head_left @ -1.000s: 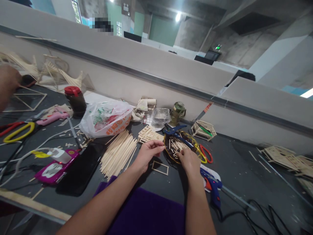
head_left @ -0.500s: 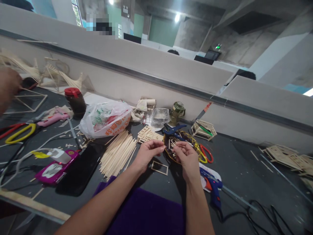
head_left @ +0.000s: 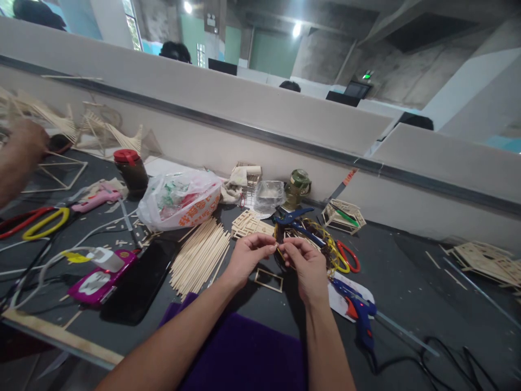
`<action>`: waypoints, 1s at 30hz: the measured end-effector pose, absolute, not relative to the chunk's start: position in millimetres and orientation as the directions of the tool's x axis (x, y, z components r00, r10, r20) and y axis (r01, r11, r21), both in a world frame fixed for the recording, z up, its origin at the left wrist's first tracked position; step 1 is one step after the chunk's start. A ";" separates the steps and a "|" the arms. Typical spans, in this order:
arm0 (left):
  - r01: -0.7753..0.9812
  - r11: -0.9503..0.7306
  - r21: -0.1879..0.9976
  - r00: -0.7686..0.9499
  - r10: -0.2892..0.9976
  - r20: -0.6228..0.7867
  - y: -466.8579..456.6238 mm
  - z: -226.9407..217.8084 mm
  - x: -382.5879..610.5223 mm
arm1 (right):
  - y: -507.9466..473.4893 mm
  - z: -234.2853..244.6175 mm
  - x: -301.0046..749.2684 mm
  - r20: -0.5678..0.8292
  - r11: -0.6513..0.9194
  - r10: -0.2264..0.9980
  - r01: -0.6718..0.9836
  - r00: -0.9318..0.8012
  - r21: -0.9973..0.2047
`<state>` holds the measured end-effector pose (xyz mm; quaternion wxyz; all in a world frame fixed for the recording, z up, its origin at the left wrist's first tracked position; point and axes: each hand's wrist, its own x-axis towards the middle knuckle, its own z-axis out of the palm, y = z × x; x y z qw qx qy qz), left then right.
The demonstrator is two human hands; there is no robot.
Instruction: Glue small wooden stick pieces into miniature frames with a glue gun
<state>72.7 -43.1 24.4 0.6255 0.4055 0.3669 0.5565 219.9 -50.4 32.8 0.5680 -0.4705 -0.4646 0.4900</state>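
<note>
My left hand (head_left: 252, 258) and my right hand (head_left: 304, 267) meet above the desk, thumbs and index fingers pinched. Something tiny and pale seems to sit between the fingertips; I cannot make out what it is. Just below them a small rectangular wooden frame (head_left: 268, 287) lies flat. Behind my right hand, partly hidden, is a yellow-rimmed basket (head_left: 324, 234) with blue-handled pliers (head_left: 293, 215) over it. To the left of my left hand lies a pile of thin wooden sticks (head_left: 199, 255). A blue glue gun (head_left: 363, 312) rests right of my right forearm.
Toward the back stand a plastic bag (head_left: 179, 201), a red-lidded bottle (head_left: 131, 174) and a green jar (head_left: 298, 190). A black phone (head_left: 138, 282) and purple power strip (head_left: 100, 279) lie left. Stick models (head_left: 484, 260) sit at right. Another person's hand (head_left: 24, 149) is far left.
My right hand has moved left, bringing its fingertips up to those of my left hand. The whole view has shifted slightly. The other person's hand at far left has moved a little.
</note>
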 end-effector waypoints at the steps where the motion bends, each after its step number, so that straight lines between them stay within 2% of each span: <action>1: -0.392 0.042 0.919 0.108 0.994 0.000 -43.2 24.5 72.6 | -50.2 31.6 219.5 0.082 0.092 0.992 -0.094 0.100 -0.991; 5: -0.358 0.015 0.934 0.091 0.996 0.019 -43.6 23.8 72.4 | -48.6 27.8 218.0 0.187 0.184 0.973 0.034 0.134 -0.982; 11: -0.369 0.016 0.929 0.089 0.996 0.019 -43.9 24.5 73.1 | -46.5 26.1 217.0 0.247 0.240 0.962 0.067 0.114 -0.968; 22: -0.369 0.006 0.929 0.087 0.996 0.028 -43.7 24.2 73.2 | -49.0 29.4 215.1 0.255 0.251 0.965 0.069 0.056 -0.966; 30: -0.357 -0.021 0.934 0.060 0.997 0.045 -44.8 26.5 73.1 | -47.5 26.5 224.3 0.206 0.198 0.973 0.079 0.100 -0.977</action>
